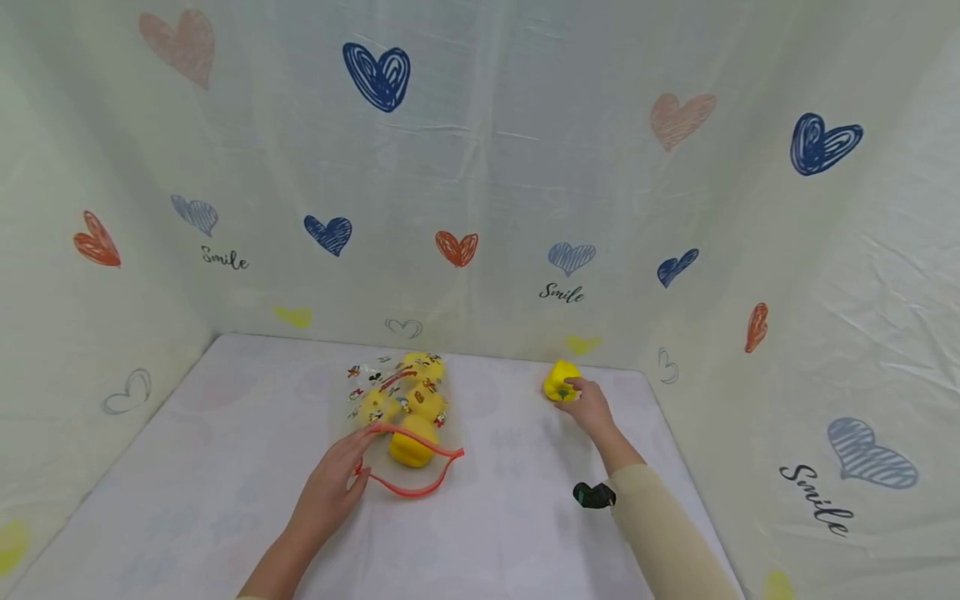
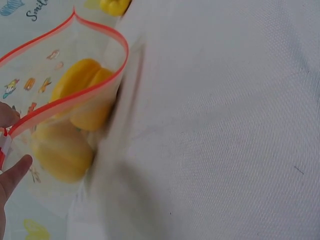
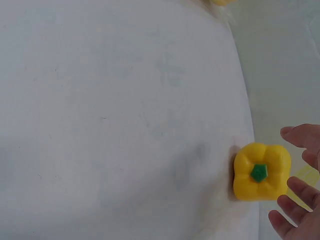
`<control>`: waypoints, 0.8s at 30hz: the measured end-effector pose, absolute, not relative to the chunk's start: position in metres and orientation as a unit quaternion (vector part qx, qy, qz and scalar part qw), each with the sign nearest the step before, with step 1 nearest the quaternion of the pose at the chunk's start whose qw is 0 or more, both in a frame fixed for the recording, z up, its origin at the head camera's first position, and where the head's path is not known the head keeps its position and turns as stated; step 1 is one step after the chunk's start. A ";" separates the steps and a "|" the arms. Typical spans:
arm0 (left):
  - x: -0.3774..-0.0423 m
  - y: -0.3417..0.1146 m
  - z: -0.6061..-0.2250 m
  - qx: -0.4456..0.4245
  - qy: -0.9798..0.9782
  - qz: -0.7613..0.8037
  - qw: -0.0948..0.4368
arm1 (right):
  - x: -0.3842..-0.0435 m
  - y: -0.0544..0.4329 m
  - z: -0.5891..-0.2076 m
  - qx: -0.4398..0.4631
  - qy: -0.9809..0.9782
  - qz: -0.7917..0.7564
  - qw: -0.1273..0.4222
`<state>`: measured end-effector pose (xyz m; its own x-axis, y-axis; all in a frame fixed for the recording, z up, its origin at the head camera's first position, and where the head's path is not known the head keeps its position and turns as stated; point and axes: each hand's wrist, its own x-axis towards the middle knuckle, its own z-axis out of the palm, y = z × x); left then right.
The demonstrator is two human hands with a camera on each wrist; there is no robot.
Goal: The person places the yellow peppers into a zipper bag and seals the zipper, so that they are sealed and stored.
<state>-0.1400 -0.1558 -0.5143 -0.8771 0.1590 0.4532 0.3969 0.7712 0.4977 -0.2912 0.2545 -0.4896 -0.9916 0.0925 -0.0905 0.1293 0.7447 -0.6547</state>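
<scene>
My left hand (image 1: 336, 475) grips the left side of a clear zip bag (image 1: 408, 493) at its red-edged mouth, which gapes apart. Several yellow bell peppers (image 1: 412, 446) lie inside; the bag bears small printed cartoon figures. In the left wrist view, a thumb and a finger (image 2: 16, 176) show at the bag's rim (image 2: 126, 47). Toward the back right, my right hand (image 1: 588, 408) reaches around a single yellow bell pepper (image 1: 558, 379). The right wrist view shows the fingers (image 3: 294, 209) spread beside this pepper (image 3: 260, 190), whose green stem faces the camera.
A white cloth covers the table (image 1: 495, 533). Behind it and at both sides hangs a pale curtain (image 1: 495, 183) printed with hearts and "Smile". A dark wrist device (image 1: 592, 496) sits by the right sleeve (image 1: 660, 525).
</scene>
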 end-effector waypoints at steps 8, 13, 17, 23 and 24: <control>-0.140 -0.156 -0.514 -0.142 -0.924 -0.305 0.183 | -0.308 0.258 -0.489 0.052 0.945 -0.324 0.014; -0.141 -0.156 -0.514 -0.148 -0.920 -0.302 0.200 | -0.318 0.258 -0.491 0.071 0.945 -0.319 0.016; -0.141 -0.155 -0.515 -0.147 -0.921 -0.298 0.203 | -0.325 0.258 -0.494 0.079 0.942 -0.325 0.020; -0.138 -0.153 -0.515 -0.132 -0.928 -0.297 0.185 | -0.329 0.258 -0.499 0.080 0.937 -0.339 0.020; -0.138 -0.153 -0.515 -0.132 -0.927 -0.298 0.184 | -0.330 0.259 -0.501 0.079 0.937 -0.341 0.018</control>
